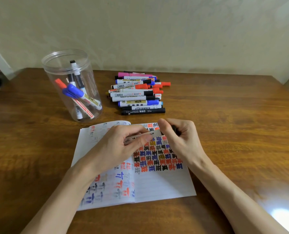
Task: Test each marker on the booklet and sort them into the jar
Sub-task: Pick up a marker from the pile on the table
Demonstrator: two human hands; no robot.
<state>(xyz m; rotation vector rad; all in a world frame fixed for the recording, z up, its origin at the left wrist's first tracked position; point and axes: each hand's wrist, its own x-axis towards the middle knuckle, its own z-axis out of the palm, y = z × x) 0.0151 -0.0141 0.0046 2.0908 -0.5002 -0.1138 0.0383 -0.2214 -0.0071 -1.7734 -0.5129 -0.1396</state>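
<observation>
Marker (131,138), pale-barrelled, held crosswise just above the open booklet (165,183) lying flat on the near part of the wooden table (238,135). Left hand (121,146) curled round the barrel, right hand (180,137) curled round its dark end, thumbs close together. Pages crowded with red, blue and black characters. Farther back, loose marker pile (137,94); left of it, upright clear jar (53,76) with several markers inside.

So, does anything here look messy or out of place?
Nothing much. On the booklet, the left page curls up at its top edge, and the markers lie in a loose heap beside the upright jar.
</observation>
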